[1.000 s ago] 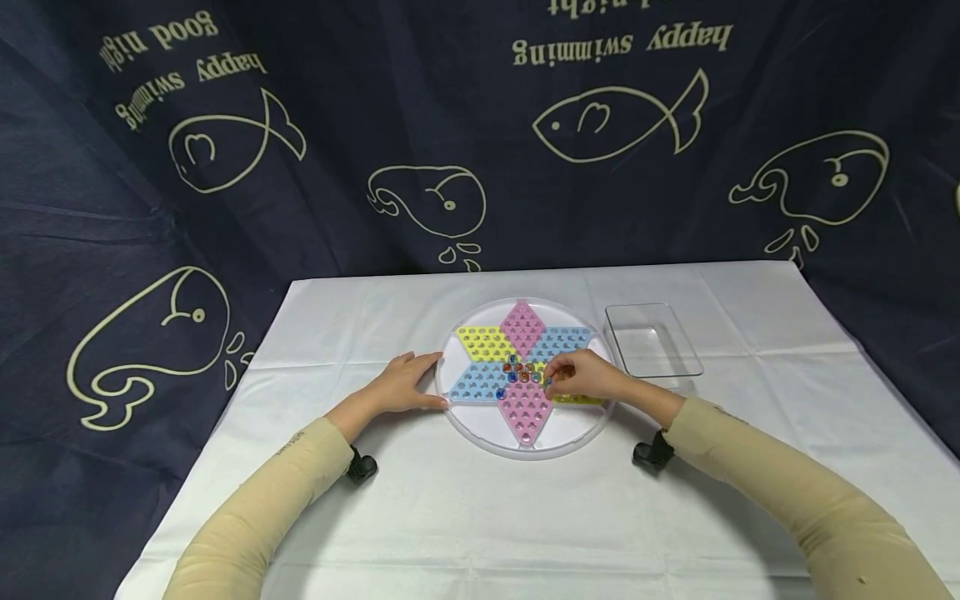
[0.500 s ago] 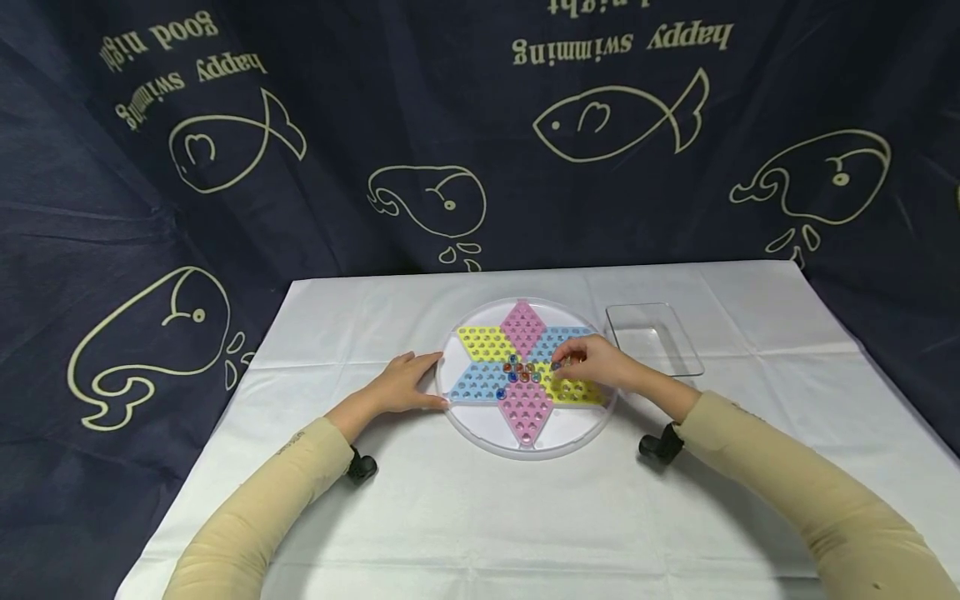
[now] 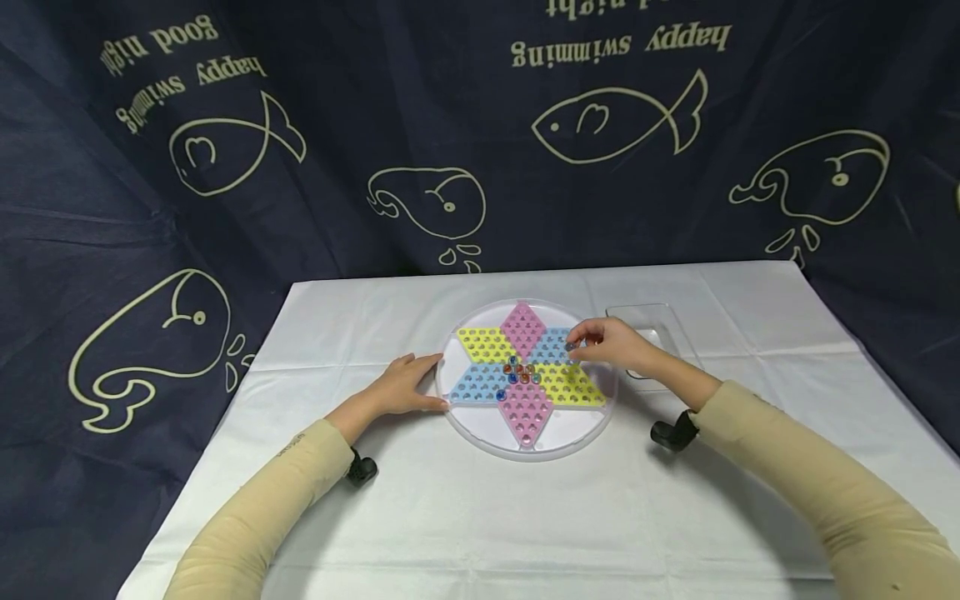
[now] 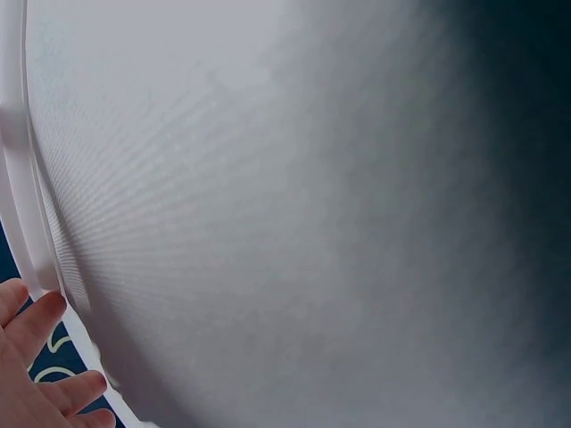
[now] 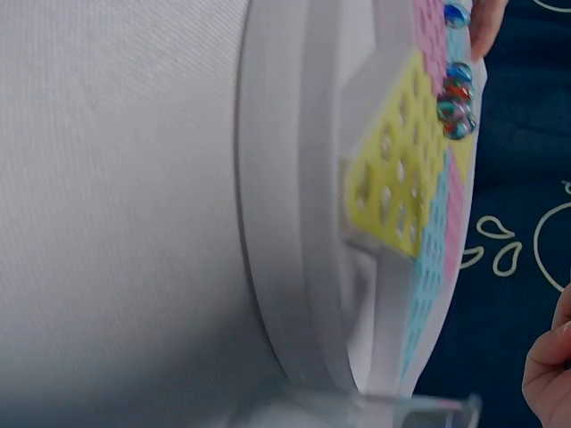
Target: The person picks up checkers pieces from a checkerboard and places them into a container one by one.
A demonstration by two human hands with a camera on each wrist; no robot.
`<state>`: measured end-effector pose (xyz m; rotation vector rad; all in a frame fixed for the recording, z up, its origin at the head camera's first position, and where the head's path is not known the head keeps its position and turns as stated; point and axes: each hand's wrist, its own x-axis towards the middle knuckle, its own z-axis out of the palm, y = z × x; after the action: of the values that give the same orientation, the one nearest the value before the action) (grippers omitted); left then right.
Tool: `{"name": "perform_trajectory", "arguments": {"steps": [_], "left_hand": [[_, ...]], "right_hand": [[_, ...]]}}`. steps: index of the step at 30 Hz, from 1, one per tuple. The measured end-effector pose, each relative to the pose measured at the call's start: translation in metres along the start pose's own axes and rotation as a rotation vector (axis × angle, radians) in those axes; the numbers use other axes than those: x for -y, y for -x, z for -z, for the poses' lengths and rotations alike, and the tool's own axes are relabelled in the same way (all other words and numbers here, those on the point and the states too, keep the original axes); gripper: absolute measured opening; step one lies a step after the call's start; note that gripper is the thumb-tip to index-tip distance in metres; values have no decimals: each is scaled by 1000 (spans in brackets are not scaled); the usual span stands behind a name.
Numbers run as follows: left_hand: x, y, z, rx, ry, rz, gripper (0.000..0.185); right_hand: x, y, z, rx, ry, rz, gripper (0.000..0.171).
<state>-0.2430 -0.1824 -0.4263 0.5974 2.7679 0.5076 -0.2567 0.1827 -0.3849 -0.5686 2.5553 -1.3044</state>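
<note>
A round white Chinese checkers board with a pink, yellow and blue star lies on the table. Several glass marbles cluster at the star's middle, and a lone blue marble sits between the left blue and front pink points. Thumb and fingers spread, my left hand rests against the board's left rim. My right hand pinches a dark marble over the far right blue point. In the right wrist view, only part of the right hand shows at the edge, its marble out of sight.
A clear plastic box stands right of the board, partly behind the right hand and forearm. White cloth covers the table. A dark blue curtain with fish and whale drawings hangs behind it.
My right hand has moved right and away from me, from the marbles at the board's middle toward the clear box, carrying a marble. The left hand has stayed at the rim.
</note>
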Motion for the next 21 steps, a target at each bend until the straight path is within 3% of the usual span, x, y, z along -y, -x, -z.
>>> {"name": "perform_trajectory", "arguments": {"steps": [21], "left_hand": [[-2,1,0,2,4,16,91]], "right_hand": [[-4,14,46,-139,33,-97,31]]}}
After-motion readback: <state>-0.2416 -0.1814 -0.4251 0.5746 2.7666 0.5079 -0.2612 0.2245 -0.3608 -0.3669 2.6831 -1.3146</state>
